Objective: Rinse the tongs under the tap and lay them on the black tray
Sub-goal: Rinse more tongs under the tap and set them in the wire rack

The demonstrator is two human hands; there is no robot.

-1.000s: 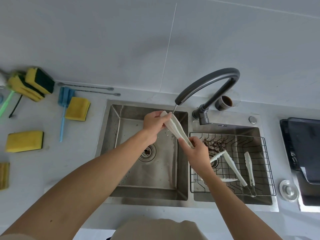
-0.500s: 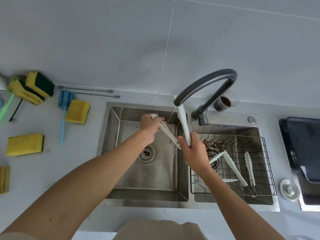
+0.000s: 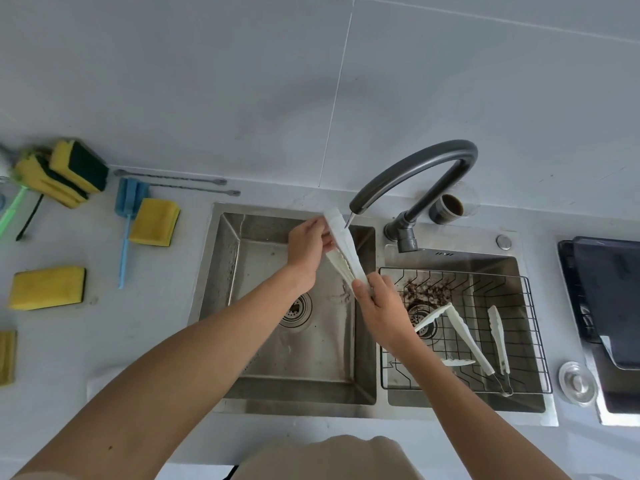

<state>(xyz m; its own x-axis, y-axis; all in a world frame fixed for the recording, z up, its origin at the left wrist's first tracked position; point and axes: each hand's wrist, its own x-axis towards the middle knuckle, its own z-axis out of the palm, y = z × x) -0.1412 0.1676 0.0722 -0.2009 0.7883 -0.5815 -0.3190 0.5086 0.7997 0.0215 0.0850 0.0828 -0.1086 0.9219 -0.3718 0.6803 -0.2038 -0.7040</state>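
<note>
I hold the tongs [image 3: 344,249] under the tap [image 3: 412,174], right hand [image 3: 379,299] gripping the lower end, left hand [image 3: 306,247] pinching the top. Wet plastic may slip (black tray [image 3: 602,271] is well apart).

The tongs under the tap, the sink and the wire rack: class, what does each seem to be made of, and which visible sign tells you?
Tongs: probably plastic, since they are opaque white, matte and ridged along the inner edge.
Sink: likely stainless steel, a brushed grey surface with dull reflections.
Wire rack: thin dark wire in a grid, seemingly coated or painted metal.
Tap: dark grey and matte, probably coated metal.
</note>
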